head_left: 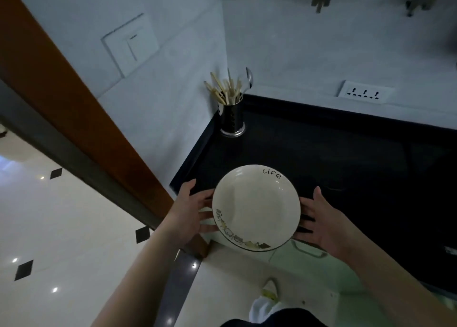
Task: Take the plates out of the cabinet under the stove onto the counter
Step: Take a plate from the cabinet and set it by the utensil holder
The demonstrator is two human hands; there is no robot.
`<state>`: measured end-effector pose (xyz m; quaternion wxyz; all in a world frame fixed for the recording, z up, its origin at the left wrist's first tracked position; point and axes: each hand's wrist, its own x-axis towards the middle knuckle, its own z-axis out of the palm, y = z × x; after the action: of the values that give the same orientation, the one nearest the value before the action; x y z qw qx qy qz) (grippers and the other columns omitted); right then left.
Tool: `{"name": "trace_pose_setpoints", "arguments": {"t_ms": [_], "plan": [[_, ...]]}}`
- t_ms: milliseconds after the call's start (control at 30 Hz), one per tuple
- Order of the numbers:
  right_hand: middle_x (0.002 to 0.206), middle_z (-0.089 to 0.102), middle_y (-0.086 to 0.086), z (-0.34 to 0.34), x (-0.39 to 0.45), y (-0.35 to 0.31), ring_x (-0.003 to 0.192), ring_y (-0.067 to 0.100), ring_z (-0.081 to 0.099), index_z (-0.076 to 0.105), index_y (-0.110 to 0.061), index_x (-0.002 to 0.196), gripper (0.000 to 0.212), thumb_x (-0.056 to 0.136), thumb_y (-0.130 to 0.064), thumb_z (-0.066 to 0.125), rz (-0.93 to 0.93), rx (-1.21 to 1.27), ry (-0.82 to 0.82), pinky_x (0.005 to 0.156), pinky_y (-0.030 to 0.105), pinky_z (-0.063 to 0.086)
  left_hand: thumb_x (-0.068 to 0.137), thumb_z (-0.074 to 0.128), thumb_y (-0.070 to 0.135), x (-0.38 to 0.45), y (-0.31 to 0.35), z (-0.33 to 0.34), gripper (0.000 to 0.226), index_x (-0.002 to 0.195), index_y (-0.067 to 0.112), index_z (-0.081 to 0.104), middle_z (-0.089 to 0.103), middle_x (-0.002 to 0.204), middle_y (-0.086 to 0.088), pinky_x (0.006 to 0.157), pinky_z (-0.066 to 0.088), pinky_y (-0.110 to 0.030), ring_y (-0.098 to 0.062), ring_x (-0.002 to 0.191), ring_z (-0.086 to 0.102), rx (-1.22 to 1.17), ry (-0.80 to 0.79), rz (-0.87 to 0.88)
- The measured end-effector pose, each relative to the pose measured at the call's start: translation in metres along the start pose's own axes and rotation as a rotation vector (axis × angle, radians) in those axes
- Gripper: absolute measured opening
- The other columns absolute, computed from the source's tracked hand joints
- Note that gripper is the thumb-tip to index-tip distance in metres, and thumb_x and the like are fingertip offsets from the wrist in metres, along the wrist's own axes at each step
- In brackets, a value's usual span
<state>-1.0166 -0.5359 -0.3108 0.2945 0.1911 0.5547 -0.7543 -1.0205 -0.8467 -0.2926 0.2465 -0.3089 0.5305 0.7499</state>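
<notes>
Head view, looking down on the near corner of a black counter (321, 141). White deep plate (256, 206), "life" lettered on the far rim and a gold-and-black pattern on the near rim, sits over the counter's front edge; its near part overhangs the floor side. Cannot tell whether it is already resting on the stone or a touch above it.

Left hand (188, 210) at the plate's left rim, fingers spread and reaching under the edge. Right hand (326, 220) at the right rim, palm open, fingers splayed low beside and below the edge. Neither hand is closed round the plate; both cradle it from the sides, loosely.

Judgement: this is the set-down of a plate on the counter. To do it well:
- Push the plate further in before letting go, so no part hangs past the front edge.
- Lower flat, both sides together; slide fingers out sideways once the base bears.
- Leave room beside it for more plates, or make this the base of a stack.
- Keep clear of the steel chopstick holder (231, 117) in the back corner; well apart at present.

A metal cabinet handle (310, 250) shows below the counter edge.
</notes>
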Motion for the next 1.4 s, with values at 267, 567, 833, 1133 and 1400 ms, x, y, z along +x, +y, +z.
{"name": "trace_pose_setpoints", "arguments": {"t_ms": [267,567,833,1133,1400], "plan": [[0.128,0.060,0.004,-0.008,0.095,-0.055,0.107,0.027,0.066,0.055,-0.017,0.132,0.075,0.082,-0.072,0.047,0.098,-0.012,0.023,0.073,0.045,0.059,0.100,0.026,0.057,0.074,0.043,0.014,0.057,0.124,0.017,0.058,0.065,0.124,-0.014,0.072,0.058,-0.046,-0.035,0.108,0.065,0.000,0.011,-0.029],[0.150,0.041,0.011,0.007,0.164,-0.068,0.129,0.032,0.047,0.041,-0.015,0.145,0.070,0.094,-0.062,0.036,0.207,-0.011,0.076,0.094,0.048,0.049,0.098,0.031,0.062,0.154,0.066,0.002,0.060,0.139,0.022,0.047,0.058,0.131,-0.008,0.075,0.058,-0.049,-0.031,0.111,0.060,-0.012,0.049,-0.092],[0.150,0.041,0.013,0.020,0.201,-0.068,0.133,0.034,0.043,0.037,-0.014,0.146,0.064,0.098,-0.056,0.033,0.257,-0.003,0.184,0.104,0.051,0.041,0.095,0.036,0.062,0.208,0.082,-0.004,0.044,0.109,0.032,0.063,0.046,0.149,-0.007,0.076,0.055,-0.048,-0.027,0.114,0.056,0.069,0.066,-0.146],[0.152,0.038,0.014,0.032,0.214,-0.072,0.136,0.036,0.039,0.035,-0.015,0.148,0.064,0.099,-0.056,0.030,0.326,0.041,0.256,0.110,0.054,0.035,0.097,0.037,0.057,0.233,0.088,-0.011,0.047,0.133,0.031,0.053,0.043,0.152,-0.006,0.070,0.053,-0.045,-0.031,0.132,0.046,0.103,0.099,-0.138],[0.152,0.038,0.013,0.036,0.217,-0.077,0.138,0.035,0.036,0.032,-0.016,0.149,0.064,0.099,-0.056,0.028,0.334,0.049,0.247,0.112,0.054,0.032,0.099,0.032,0.056,0.243,0.091,-0.014,0.057,0.143,0.024,0.046,0.042,0.153,-0.007,0.093,0.043,-0.056,-0.031,0.138,0.039,0.063,0.072,-0.160]]}}
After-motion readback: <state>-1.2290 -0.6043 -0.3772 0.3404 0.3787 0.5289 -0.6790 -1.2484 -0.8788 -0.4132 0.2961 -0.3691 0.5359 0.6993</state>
